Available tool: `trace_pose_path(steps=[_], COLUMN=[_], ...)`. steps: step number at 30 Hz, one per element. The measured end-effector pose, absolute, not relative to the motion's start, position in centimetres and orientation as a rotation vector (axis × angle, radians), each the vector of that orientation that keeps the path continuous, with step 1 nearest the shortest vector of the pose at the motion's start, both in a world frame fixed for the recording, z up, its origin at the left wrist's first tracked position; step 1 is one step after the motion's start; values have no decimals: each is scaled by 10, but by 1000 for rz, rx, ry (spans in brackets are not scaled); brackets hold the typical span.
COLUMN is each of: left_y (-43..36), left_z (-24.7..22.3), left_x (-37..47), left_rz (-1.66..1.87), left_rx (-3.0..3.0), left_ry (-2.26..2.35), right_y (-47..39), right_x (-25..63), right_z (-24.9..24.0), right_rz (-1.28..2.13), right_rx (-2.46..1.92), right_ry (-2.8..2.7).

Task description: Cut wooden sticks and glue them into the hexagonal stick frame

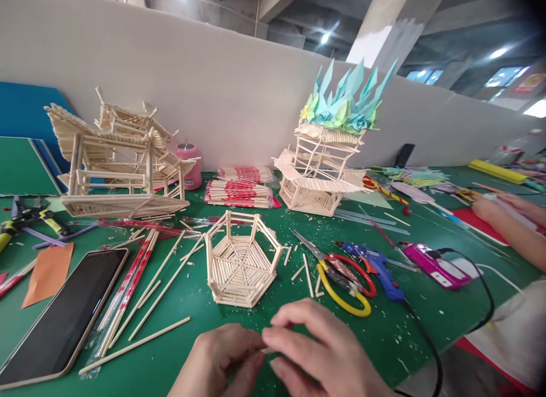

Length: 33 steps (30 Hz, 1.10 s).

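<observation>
My left hand [226, 357] and my right hand [319, 348] meet at the table's near edge, fingertips pinched together. Between them shows the tip of a small wooden stick [268, 350], mostly hidden by the fingers. Just beyond my hands stands an octagonal basket-like frame [241, 263] built of wooden sticks, with a woven-looking floor and low open railings. Loose sticks [160, 309] lie to its left. To its right are short cut pieces [307, 276], yellow-handled scissors [343, 297], red-handled pliers [356, 272] and a blue glue gun [377, 266].
Stick-built house models stand at the back left [115, 164] and back right [318, 175], with bundled sticks [241, 192] between them. A phone [63, 311] lies left; a magenta power strip [439, 266] and its cord lie right. Another person's hands [507, 212] work at far right.
</observation>
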<state>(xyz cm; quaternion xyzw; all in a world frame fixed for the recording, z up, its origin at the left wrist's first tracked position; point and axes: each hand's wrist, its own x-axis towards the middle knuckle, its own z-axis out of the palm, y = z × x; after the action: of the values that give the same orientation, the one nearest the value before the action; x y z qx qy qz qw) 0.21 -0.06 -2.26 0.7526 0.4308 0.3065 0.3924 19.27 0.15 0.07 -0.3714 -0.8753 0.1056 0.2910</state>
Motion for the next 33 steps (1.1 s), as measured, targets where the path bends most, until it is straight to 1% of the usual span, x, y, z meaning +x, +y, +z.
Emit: trace_pose_path(steps=[5,9,12,15,17,19,23,26,33], left_y=[-6,-8,-5,3,10,17,32,41,50], left_z=[-29,-33,-32,-26,-21,-18,-15,-15,-13], left_x=[-11,-21,-29,-39,-45,-50,-53,-53,-52], left_rz=[813,798,951,1268,1347,1292,1124,1017,967], left_rx=[1530,1374,1522,1890,2102,2259,2411,2409,2308], left_ry=[1129,1059,1160,1402,1524,1569,1489,1412,1310], right_y=[-1,7,16,27,33,36,38,39,40], right_x=[168,166,165,165,162,158,149,146,148], right_z=[-18,-12,-4,0,0,0,-1,-1,-2], right_rz=[294,239,213,137,68,23,-2,-8,31], right_rx=[-906,-884,-951,-1009,-1032,-1045,-1048,-1050,-1044], right_ry=[-2264,-2270,-2248,-2222,-2212,-2195,-2187,-2184,-2196])
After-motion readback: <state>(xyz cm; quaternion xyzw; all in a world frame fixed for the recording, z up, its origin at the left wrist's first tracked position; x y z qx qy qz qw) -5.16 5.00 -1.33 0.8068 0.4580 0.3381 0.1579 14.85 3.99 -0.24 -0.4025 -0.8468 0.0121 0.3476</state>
